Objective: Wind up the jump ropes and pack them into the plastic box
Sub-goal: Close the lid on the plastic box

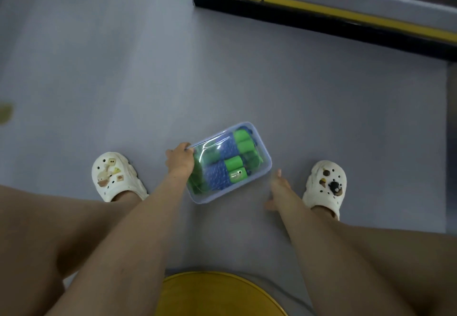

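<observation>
Head view shows us a grey floor with a yellow-and-black ledge at the far right. Between our shoes sits the plastic box, jump ropes packed inside; our left hand grips its corner, our right hand hovers loose-fingered just beside it.

A plastic box of jump ropes sits on the grey floor.
The left hand holds one end of the box, with its fingers curled over the edge. The ropes inside are green and blue, all rolled up. The right hand is open and blurry, just beside the box. A white shoe stands on each side.
</observation>
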